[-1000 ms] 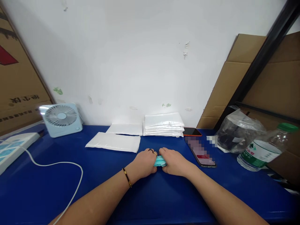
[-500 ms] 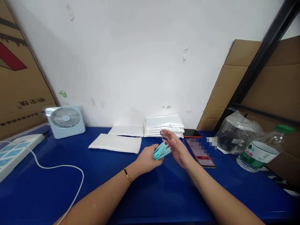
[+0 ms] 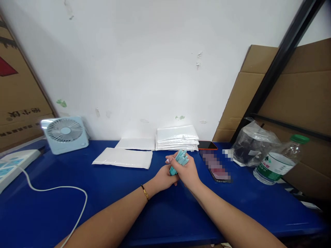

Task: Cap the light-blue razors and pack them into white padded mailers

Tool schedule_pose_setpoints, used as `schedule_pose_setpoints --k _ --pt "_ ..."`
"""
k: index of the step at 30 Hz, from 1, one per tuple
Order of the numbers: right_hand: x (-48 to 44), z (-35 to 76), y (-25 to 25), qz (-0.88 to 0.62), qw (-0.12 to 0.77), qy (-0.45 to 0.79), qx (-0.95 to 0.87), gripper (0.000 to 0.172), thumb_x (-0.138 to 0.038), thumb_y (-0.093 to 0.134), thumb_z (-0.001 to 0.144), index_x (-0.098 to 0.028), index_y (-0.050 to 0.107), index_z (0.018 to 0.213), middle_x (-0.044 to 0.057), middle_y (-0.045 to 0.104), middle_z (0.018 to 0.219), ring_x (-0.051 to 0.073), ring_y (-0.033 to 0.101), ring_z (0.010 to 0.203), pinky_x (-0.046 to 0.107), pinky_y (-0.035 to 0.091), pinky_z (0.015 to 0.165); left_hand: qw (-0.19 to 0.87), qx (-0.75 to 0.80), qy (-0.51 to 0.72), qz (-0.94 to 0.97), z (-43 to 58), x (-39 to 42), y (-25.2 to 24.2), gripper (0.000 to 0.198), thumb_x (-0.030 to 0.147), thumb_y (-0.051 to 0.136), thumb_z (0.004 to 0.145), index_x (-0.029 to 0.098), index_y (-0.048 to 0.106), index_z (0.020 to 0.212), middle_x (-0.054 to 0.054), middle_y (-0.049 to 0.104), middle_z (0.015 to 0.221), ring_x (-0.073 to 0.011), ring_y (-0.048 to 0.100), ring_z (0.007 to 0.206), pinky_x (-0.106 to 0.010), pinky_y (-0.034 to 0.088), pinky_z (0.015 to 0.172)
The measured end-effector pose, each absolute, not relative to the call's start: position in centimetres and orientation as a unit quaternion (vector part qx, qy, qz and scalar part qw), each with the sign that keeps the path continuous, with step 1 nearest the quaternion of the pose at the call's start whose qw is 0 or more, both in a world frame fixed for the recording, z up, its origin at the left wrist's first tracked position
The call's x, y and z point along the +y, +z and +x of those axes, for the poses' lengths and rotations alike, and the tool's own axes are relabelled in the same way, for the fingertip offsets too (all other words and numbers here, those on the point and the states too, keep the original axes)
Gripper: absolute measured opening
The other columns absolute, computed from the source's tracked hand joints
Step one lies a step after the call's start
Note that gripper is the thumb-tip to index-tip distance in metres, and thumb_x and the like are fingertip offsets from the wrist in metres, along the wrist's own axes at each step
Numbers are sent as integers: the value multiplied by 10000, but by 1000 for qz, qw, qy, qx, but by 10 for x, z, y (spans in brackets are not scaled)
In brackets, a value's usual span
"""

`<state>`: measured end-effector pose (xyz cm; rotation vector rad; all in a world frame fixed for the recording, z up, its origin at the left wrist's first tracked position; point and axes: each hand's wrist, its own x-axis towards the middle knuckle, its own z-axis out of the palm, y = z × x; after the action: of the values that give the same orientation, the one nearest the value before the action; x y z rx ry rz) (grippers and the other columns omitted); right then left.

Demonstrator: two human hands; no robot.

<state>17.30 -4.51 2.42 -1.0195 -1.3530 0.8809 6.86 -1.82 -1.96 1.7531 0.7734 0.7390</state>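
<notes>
A bundle of slim light-blue strips (image 3: pixel 180 162) is held between my two hands above the blue table; their exact kind cannot be made out. My left hand (image 3: pixel 164 178) is closed around the lower left side of the bundle. Wrapped against its right side is my right hand (image 3: pixel 190 172), thumb laid across the front. The fingers partly hide the strips, whose upper ends stick out. Behind the hands lie a stack of flat white packets (image 3: pixel 178 136) by the wall and a single white packet (image 3: pixel 122 157) to the left.
On the left stand a light-blue fan (image 3: pixel 65 132) and a white power strip (image 3: pixel 18 167) with a white cable (image 3: pixel 60 187). To the right lie a phone (image 3: pixel 219 172) and another phone (image 3: pixel 208 146), near a plastic bag (image 3: pixel 254 144) and a water bottle (image 3: pixel 276 165).
My right hand has come in from the right, going from open fingers beside the bundle to a grip on it. The bundle now points more upright. The camera view has shifted slightly.
</notes>
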Motion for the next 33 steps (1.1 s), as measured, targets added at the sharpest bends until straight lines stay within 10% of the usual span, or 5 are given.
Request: schedule_pose_setpoints --k 11,16,20,29,33 --pt "-55 188 39 -184 317 600 -711 270 -378 725 596 -169 589 700 57 652 944 234 563 1000 420 369 936 707 207 49 675 61 -49 8 433 488 570 661 195 293 505 93 206 409 -38 198 362 -212 223 383" --pt "-44 197 33 -269 498 549 -615 252 -432 563 772 -203 516 680 -3 607 640 179 606 751 427 400 881 416 324 208 823 38 -35 22 330 409 601 667 184 560 905 -18 587 810 -167 560 762 -280 442 678" --pt "-17 212 18 -354 625 468 -515 259 -450 592 747 -219 481 774 -88 378 458 85 376 390 293 454 548 46 520 146 840 5 -9 19 754 397 651 602 166 374 1264 -178 375 1319 -340 337 1207 -485 285 952" --pt "-8 200 -11 -428 549 482 -532 280 -445 628 713 -205 501 782 -77 337 466 76 310 407 217 274 392 -12 572 64 818 -11 3 18 408 47 357 764 142 518 1127 -127 645 902 -211 598 829 -324 444 738" --pt "-12 206 3 -396 563 516 -511 296 -412 655 695 -204 504 841 -97 291 462 51 235 385 198 229 375 50 552 252 793 -15 -12 53 416 77 421 721 214 546 1093 -42 649 860 -167 588 717 -272 444 669"
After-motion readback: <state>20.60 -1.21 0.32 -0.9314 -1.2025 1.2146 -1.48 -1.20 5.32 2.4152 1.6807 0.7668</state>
